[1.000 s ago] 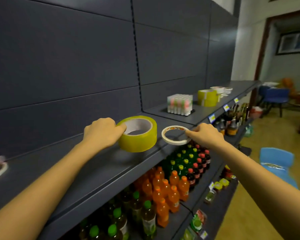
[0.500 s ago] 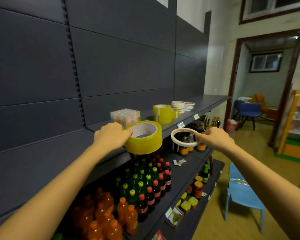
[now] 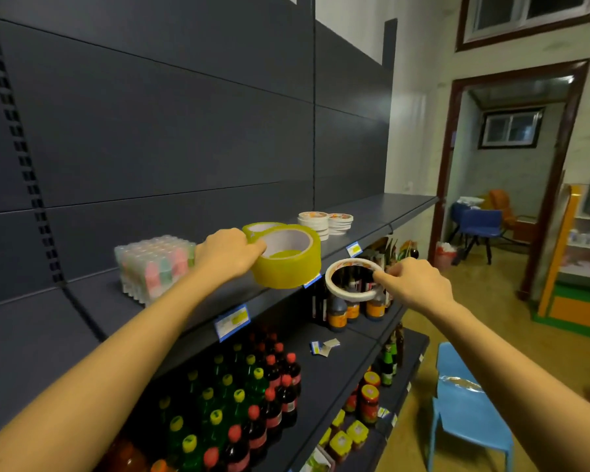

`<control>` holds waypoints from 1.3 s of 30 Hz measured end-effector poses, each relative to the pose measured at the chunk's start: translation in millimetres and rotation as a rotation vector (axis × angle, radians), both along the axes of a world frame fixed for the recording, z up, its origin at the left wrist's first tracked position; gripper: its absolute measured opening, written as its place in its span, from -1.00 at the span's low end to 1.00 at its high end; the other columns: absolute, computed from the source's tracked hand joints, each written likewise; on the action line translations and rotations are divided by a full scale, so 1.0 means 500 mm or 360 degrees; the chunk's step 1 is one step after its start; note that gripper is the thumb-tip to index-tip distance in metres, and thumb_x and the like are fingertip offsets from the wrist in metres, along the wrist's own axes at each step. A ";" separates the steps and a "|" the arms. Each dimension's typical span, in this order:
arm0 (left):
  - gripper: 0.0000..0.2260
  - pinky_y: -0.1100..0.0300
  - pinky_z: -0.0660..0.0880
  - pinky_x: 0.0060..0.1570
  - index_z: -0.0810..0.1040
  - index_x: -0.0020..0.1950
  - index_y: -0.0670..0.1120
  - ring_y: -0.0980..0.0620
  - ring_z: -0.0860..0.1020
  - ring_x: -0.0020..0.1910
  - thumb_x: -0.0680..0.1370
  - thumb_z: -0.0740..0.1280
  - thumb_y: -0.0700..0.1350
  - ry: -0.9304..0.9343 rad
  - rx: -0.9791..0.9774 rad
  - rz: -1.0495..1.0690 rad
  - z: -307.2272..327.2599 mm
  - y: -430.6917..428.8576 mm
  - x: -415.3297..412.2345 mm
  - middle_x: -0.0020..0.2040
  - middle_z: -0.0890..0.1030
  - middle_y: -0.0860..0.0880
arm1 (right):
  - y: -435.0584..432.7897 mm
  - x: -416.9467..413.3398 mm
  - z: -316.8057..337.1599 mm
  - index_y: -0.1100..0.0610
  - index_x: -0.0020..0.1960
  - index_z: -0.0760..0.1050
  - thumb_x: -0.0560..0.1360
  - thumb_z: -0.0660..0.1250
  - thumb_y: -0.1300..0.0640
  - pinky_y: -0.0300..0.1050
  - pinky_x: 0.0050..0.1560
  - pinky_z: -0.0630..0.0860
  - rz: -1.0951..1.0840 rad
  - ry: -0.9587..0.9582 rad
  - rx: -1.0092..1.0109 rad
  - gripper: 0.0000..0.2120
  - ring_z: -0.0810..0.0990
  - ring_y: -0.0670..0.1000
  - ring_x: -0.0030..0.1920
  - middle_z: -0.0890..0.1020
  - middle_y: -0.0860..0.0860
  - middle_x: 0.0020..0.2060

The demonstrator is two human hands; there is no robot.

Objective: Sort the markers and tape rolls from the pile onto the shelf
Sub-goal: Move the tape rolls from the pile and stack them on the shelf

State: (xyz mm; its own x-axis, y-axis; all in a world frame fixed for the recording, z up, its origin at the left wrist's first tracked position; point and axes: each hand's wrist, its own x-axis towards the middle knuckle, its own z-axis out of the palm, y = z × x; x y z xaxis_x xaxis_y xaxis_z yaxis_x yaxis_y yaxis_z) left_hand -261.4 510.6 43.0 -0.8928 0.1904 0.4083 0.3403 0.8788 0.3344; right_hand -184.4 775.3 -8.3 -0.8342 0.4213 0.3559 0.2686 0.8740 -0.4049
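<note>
Along the dark wall, shelf point(image 3: 382, 212): a flat metal board. It already carries sorted stock, and there is bare board towards its right end.
Marker pack point(image 3: 157, 264): a shrink-wrapped block of pastel markers standing on the shelf, left of the tape. It looks stiff as a bundle with slick film, so it is best taken by two opposite sides.
Yellow tape roll point(image 3: 286, 264): wide and thick-walled, likely the heavier of the two carried rolls. It is held in the air over the shelf's front edge, just before a second yellow roll point(image 3: 258, 228) resting there. It is rigid with a smooth outer face, and the core gives the surest hold.
Left hand point(image 3: 229, 253): its fingers are curled about the yellow roll's near wall, with one digit hooked over the rim into the core.
Right hand point(image 3: 413, 284): its fingertips are closed in a pinch on the thin ring's near rim.
White tape roll point(image 3: 349, 267): a narrow, light ring held off the shelf in front of its edge, above the bottles point(image 3: 338, 311) below. It could flex or slip from a rim pinch, so it should be set down flat.
White stacks point(image 3: 315, 221): matching thin rolls piled further along the shelf, probably where the ring belongs.
</note>
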 end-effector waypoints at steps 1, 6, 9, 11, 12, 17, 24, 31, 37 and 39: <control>-0.65 0.07 0.42 -0.13 0.52 -0.28 -0.21 -0.24 0.55 -0.05 0.51 0.20 0.04 0.0032 0.0006 0.0028 0.003 0.023 -0.026 -0.16 0.59 -0.25 | 0.018 -0.024 0.003 0.09 -0.43 0.49 0.49 0.22 -0.14 -0.18 -0.35 0.36 0.0004 0.0021 0.0024 -0.57 0.47 0.02 -0.40 0.47 0.00 -0.48; -0.63 0.12 0.33 -0.20 0.35 -0.44 -0.10 -0.14 0.45 -0.22 0.50 0.21 0.07 0.0145 0.0025 0.0147 0.033 0.125 -0.163 -0.31 0.46 -0.09 | 0.112 -0.160 0.022 0.13 -0.22 0.65 0.50 0.20 -0.19 -0.09 -0.27 0.50 0.0113 0.0010 0.0023 -0.56 0.61 0.08 -0.25 0.65 0.09 -0.30; -0.62 0.13 0.35 -0.21 0.35 -0.47 -0.09 -0.09 0.45 -0.28 0.50 0.21 0.05 0.0170 0.0072 0.0163 0.048 0.178 -0.244 -0.41 0.44 -0.04 | 0.173 -0.237 0.023 0.19 -0.20 0.64 0.49 0.20 -0.19 -0.13 -0.34 0.43 0.0145 0.0107 0.0047 -0.52 0.58 0.06 -0.32 0.65 0.13 -0.32; -0.60 0.14 0.32 -0.24 0.32 -0.49 -0.09 -0.07 0.42 -0.32 0.51 0.22 0.05 0.0178 0.0086 0.0197 0.053 0.208 -0.291 -0.46 0.38 -0.02 | 0.214 -0.280 0.022 0.21 -0.23 0.62 0.48 0.20 -0.20 -0.16 -0.36 0.39 0.0181 0.0133 0.0036 -0.51 0.58 0.06 -0.33 0.66 0.14 -0.32; -0.60 0.14 0.30 -0.25 0.31 -0.49 -0.09 -0.07 0.42 -0.31 0.51 0.22 0.04 0.0175 0.0081 0.0225 0.055 0.222 -0.312 -0.46 0.37 -0.02 | 0.234 -0.299 0.022 0.21 -0.25 0.62 0.48 0.20 -0.19 -0.17 -0.37 0.38 0.0200 0.0131 0.0026 -0.51 0.59 0.07 -0.31 0.66 0.14 -0.33; -0.68 0.12 0.36 -0.17 0.56 -0.25 -0.16 -0.12 0.53 -0.14 0.50 0.22 0.06 0.0134 -0.0077 0.0420 0.052 0.273 -0.405 -0.18 0.61 -0.10 | 0.323 -0.397 0.025 0.16 -0.39 0.53 0.50 0.20 -0.18 -0.14 -0.36 0.36 0.0315 0.0144 -0.0081 -0.51 0.59 0.11 -0.29 0.58 0.08 -0.43; -0.65 0.12 0.35 -0.15 0.59 -0.02 -0.14 -0.08 0.47 -0.14 0.53 0.22 0.13 0.0044 -0.0161 0.0808 0.032 0.291 -0.482 -0.15 0.55 -0.08 | 0.415 -0.587 0.038 0.11 -0.41 0.49 0.51 0.24 -0.13 -0.10 -0.30 0.35 0.0582 0.0098 -0.0206 -0.57 0.48 0.09 -0.35 0.47 0.03 -0.49; -0.72 0.12 0.34 -0.12 0.46 -0.24 -0.11 -0.11 0.46 -0.11 0.51 0.24 0.08 -0.0177 -0.0272 0.1097 0.026 0.337 -0.513 -0.16 0.49 -0.08 | 0.478 -0.756 0.070 0.09 -0.44 0.44 0.48 0.25 -0.15 -0.13 -0.30 0.32 0.0740 0.0037 -0.0200 -0.57 0.48 0.13 -0.27 0.47 0.03 -0.44; -0.66 0.13 0.32 -0.09 0.56 0.06 -0.11 -0.12 0.55 0.07 0.51 0.26 0.14 -0.0157 -0.0615 0.1411 -0.007 0.375 -0.524 0.04 0.61 -0.09 | 0.511 -0.855 0.074 0.06 -0.43 0.46 0.49 0.24 -0.13 -0.14 -0.31 0.31 0.0858 0.0012 -0.0223 -0.61 0.45 0.09 -0.30 0.47 0.02 -0.42; -0.65 0.13 0.36 -0.10 0.56 0.04 -0.12 -0.13 0.57 0.02 0.52 0.25 0.15 -0.0003 -0.0710 0.1483 -0.008 0.385 -0.518 0.01 0.61 -0.10 | 0.505 -0.882 0.070 0.07 -0.33 0.56 0.49 0.24 -0.13 -0.14 -0.31 0.32 0.0881 -0.0020 -0.0199 -0.64 0.46 0.09 -0.28 0.50 0.03 -0.38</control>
